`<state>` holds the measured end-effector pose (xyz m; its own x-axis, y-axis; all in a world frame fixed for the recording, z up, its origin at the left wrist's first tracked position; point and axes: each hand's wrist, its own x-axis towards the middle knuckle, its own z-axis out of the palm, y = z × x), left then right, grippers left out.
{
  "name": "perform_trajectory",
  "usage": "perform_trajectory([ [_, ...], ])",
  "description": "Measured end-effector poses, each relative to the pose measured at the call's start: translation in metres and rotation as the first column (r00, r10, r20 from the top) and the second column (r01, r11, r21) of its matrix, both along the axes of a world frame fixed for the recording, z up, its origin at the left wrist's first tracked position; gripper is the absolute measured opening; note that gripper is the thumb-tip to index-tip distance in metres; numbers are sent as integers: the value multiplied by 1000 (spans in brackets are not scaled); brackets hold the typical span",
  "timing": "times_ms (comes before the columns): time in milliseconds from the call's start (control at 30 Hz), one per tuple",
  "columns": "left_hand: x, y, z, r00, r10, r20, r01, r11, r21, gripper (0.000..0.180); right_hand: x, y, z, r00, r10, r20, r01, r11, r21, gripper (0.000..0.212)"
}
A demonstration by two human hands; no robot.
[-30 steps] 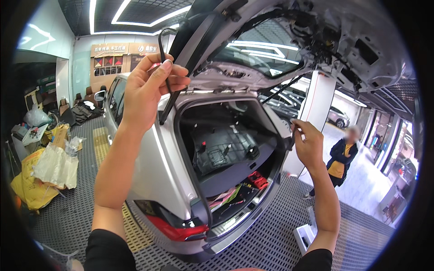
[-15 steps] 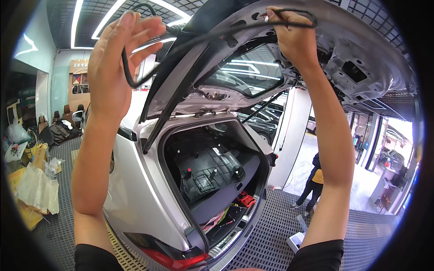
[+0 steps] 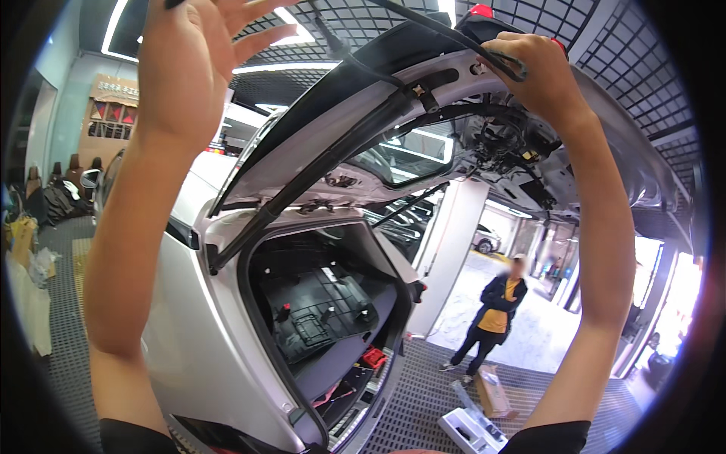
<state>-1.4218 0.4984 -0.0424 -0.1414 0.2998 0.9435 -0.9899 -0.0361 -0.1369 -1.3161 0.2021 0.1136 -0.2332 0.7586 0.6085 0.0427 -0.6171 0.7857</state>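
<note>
My right hand [image 3: 543, 76] is raised to the rim of the lifted tailgate [image 3: 628, 144], its fingers closed on a black cable [image 3: 435, 29]. From there the cable runs up and left out of view. My left hand [image 3: 180, 83] is held high at the upper left, partly cut off by the top edge, with its visible fingers spread. A small dark piece shows at its upper edge; I cannot tell what it is. Wiring [image 3: 503, 136] and bare metal show on the tailgate's inner side. A black strut [image 3: 325, 163] holds the tailgate's left side.
Below is the open trunk of a silver car [image 3: 219, 333], with a black plastic panel [image 3: 318, 303] and a red case [image 3: 373, 357]. A person [image 3: 495, 306] stands beyond on the right. A white box [image 3: 469, 431] and a cardboard box [image 3: 493, 390] lie on the grated floor.
My left hand has moved up, partly out of view. My right hand has shifted right and slightly down with the cable. The view has turned, and the person now shows fully.
</note>
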Motion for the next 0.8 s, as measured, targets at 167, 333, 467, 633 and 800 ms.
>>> perform_trajectory([
  [167,16,13,-12,961,249,120,-202,930,-307,68,2,26,-9,984,-157,85,168,974,-151,17],
  [333,49,86,-41,969,235,72,-229,970,-79,52,16,4,-43,986,-89,139,104,989,-105,19],
  [467,70,56,-57,937,282,207,-307,946,102,27,17,12,-45,974,220,-50,-218,975,42,23],
  [633,100,32,-56,806,430,407,-492,868,57,9,7,12,-23,979,188,-85,-180,979,93,18],
  [800,115,29,-61,753,489,439,-540,842,-11,5,11,25,-35,997,61,56,-57,997,-59,19],
])
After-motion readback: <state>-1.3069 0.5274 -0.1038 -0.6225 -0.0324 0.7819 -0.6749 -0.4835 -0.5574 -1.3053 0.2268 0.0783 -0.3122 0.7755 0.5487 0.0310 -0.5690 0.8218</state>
